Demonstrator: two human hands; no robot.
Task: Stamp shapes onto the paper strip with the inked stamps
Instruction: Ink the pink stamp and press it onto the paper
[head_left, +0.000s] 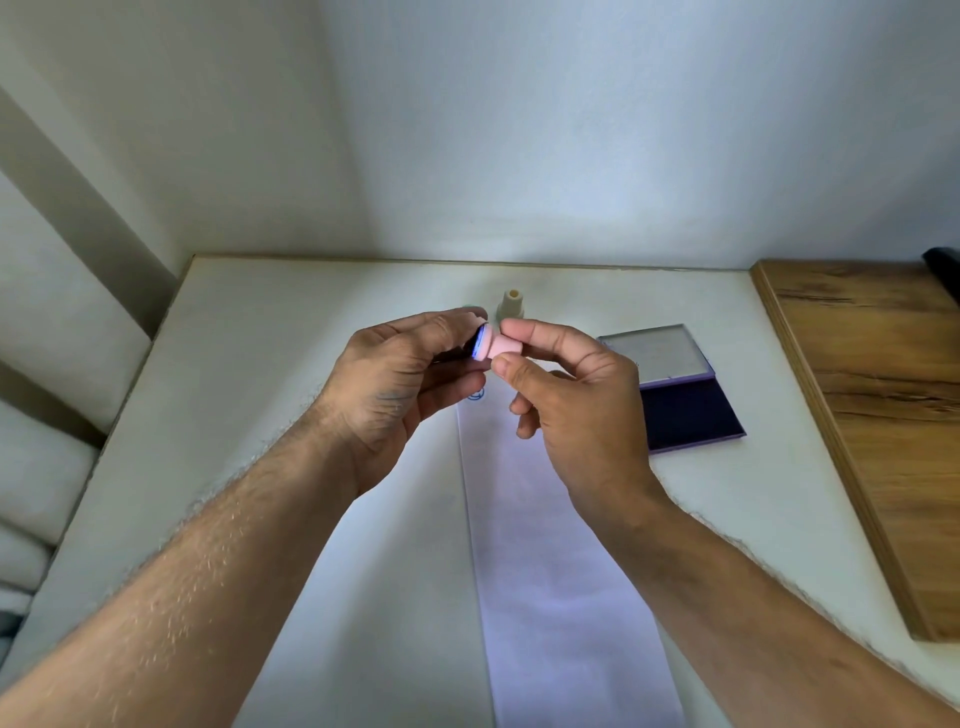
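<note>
A small pink stamp (494, 350) lies sideways in the air between both hands, its blue-inked face turned left. My right hand (566, 400) pinches the stamp's handle between thumb and forefinger. My left hand (400, 374) touches the inked end with its fingertips. Below them a long white paper strip (550, 571) runs toward me on the table, with one blue stamped mark (476, 396) at its far end. An open ink pad (685, 410) with a dark blue surface sits to the right of the hands. A beige stamp (511, 306) stands upright behind the hands.
The white table (270, 364) meets a white wall at the back. A wooden board (872, 395) lies along the right side, with a dark object (945, 270) at its far corner. White cushions (47, 415) sit past the table's left edge.
</note>
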